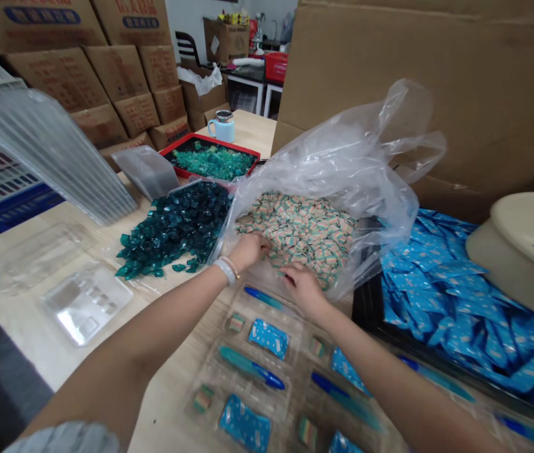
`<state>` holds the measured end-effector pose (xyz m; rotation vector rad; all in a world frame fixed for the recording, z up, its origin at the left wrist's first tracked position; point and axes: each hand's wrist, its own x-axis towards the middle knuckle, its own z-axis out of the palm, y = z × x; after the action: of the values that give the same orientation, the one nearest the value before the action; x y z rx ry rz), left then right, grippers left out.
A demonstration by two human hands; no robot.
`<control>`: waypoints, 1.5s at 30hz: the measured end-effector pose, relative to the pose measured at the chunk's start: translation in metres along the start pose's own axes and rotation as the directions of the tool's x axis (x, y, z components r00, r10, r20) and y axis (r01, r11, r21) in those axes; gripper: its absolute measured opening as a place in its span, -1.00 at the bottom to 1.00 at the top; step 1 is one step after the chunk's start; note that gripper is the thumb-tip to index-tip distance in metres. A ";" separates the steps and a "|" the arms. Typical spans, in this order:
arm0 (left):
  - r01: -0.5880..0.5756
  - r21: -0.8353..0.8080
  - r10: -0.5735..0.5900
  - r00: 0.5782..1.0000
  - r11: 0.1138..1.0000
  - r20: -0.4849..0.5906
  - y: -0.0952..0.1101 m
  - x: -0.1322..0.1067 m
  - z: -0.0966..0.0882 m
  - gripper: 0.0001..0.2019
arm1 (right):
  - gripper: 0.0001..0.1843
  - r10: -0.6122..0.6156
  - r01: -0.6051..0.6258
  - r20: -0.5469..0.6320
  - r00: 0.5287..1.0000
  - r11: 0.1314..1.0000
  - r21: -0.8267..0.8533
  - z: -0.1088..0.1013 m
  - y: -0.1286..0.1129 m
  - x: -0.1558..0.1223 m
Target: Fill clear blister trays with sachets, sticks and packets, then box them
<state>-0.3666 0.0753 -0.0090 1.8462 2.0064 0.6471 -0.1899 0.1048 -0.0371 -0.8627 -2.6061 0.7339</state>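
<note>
My left hand (pixel 249 250) rests in a heap of small striped wrapped pieces (pixel 302 229), which lie inside a transparent plastic bag (pixel 371 151). My right hand (pixel 305 288) sits at the near edge of the same heap, its fingertips curled down over the bag. Anything pinched in either hand is hidden by the fingers. Just left of the bag lies a pile of teal wrapped pieces (pixel 175 229). Below my hands, a transparent blister tray (pixel 248 371) holds blue-and-teal pens, blue sachets and striped pieces in separate hollows.
A black tray of blue sachets (pixel 446 296) lies at right, beside a beige round container (pixel 526 251). A red tray of teal pieces (pixel 210 157) and a pale blue mug (pixel 222 126) stand ahead. Transparent blister trays (pixel 87 302) lie at left, before stacked cardboard boxes (pixel 120 75).
</note>
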 end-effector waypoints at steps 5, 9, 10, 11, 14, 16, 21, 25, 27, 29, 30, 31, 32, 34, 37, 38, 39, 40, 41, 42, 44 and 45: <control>0.064 -0.259 -0.075 0.997 0.964 -0.029 0.011 -0.017 0.010 -0.80 | -0.80 0.028 -0.021 -0.059 0.998 0.993 0.115 0.000 0.001 -0.003; 0.077 -0.318 -0.080 0.997 0.945 0.003 0.018 -0.034 0.024 -0.77 | -0.83 0.008 -0.004 -0.046 0.999 0.996 0.089 0.001 -0.002 -0.007; 0.058 -0.303 -0.061 0.998 0.951 0.002 0.019 -0.037 0.026 -0.76 | -0.82 0.011 -0.008 -0.044 0.999 0.998 0.070 0.002 -0.002 -0.008; 0.045 -0.284 -0.045 0.999 0.958 0.009 0.019 -0.039 0.027 -0.75 | -0.82 0.016 -0.014 -0.040 0.999 0.999 0.050 0.002 -0.003 -0.009; 0.041 -0.216 -0.035 0.999 0.975 0.031 0.019 -0.042 0.027 -0.75 | -0.83 0.030 -0.029 -0.035 0.999 0.999 0.014 0.003 -0.004 -0.010; 0.020 -0.153 -0.019 1.000 0.988 0.010 0.019 -0.044 0.027 -0.75 | -0.84 0.037 -0.037 -0.035 0.999 0.999 0.002 0.005 -0.004 -0.010; -0.047 -0.121 0.056 0.996 0.992 0.076 0.019 -0.047 0.025 -0.70 | -0.84 0.074 -0.075 -0.040 0.996 0.997 -0.036 0.009 -0.007 -0.011; -0.039 -0.167 0.064 0.987 0.985 0.150 0.019 -0.047 0.023 -0.73 | -0.83 0.081 -0.083 -0.041 0.996 0.995 -0.060 0.009 -0.010 -0.012; -0.032 -0.178 0.058 0.988 0.983 0.144 0.020 -0.046 0.023 -0.75 | -0.78 0.091 -0.093 -0.044 0.995 0.995 -0.046 0.009 -0.010 -0.013; -0.040 -0.188 0.064 0.991 0.981 0.121 0.021 -0.046 0.022 -0.75 | -0.72 0.088 -0.090 -0.048 0.995 0.995 -0.035 0.009 -0.008 -0.013; -0.047 -0.193 0.069 0.992 0.980 0.105 0.022 -0.046 0.022 -0.75 | -0.69 0.080 -0.082 -0.049 0.996 0.996 -0.034 0.009 -0.007 -0.014; -0.055 -0.199 0.073 0.993 0.978 0.088 0.022 -0.047 0.022 -0.74 | -0.67 0.069 -0.071 -0.052 0.996 0.997 -0.035 0.010 -0.005 -0.014; -0.063 -0.208 0.080 0.994 0.976 0.072 0.022 -0.047 0.021 -0.74 | -0.66 0.057 -0.059 -0.056 0.997 0.998 -0.037 0.011 -0.004 -0.015; -0.083 -0.240 0.099 0.993 0.967 0.057 0.022 -0.049 0.021 -0.73 | -0.67 0.030 -0.033 -0.068 0.997 0.998 -0.046 0.012 -0.002 -0.016; -0.076 -0.298 0.101 0.992 0.951 0.070 0.022 -0.050 0.022 -0.77 | -0.69 -0.028 0.022 -0.086 0.996 0.997 -0.070 0.014 -0.001 -0.019; -0.056 -0.310 0.082 0.994 0.949 0.072 0.021 -0.049 0.023 -0.77 | -0.70 -0.047 0.040 -0.087 0.995 0.996 -0.081 0.014 -0.002 -0.019; -0.031 -0.316 0.055 0.996 0.948 0.067 0.022 -0.049 0.024 -0.77 | -0.71 -0.061 0.053 -0.088 0.994 0.994 -0.092 0.014 -0.002 -0.019; -0.004 -0.318 0.024 0.998 0.948 0.056 0.022 -0.049 0.025 -0.77 | -0.71 -0.068 0.059 -0.088 0.994 0.993 -0.100 0.014 -0.003 -0.020; 0.022 -0.317 -0.007 0.999 0.948 0.048 0.022 -0.048 0.026 -0.76 | -0.71 -0.067 0.058 -0.088 0.994 0.993 -0.107 0.013 -0.004 -0.020; 0.047 -0.315 -0.035 0.998 0.948 0.043 0.022 -0.047 0.027 -0.76 | -0.71 -0.057 0.047 -0.088 0.994 0.993 -0.110 0.013 -0.005 -0.020; 0.086 -0.315 -0.076 0.996 0.945 0.047 0.023 -0.045 0.028 -0.78 | -0.72 -0.013 0.003 -0.089 0.996 0.993 -0.116 0.011 -0.007 -0.021; 0.103 -0.320 -0.090 0.994 0.942 0.054 0.023 -0.045 0.028 -0.78 | -0.74 0.007 -0.018 -0.087 0.996 0.993 -0.118 0.010 -0.007 -0.021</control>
<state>-0.3281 0.0350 -0.0233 1.5467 1.8249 0.8478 -0.1811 0.0831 -0.0437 -0.9238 -2.5912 0.5365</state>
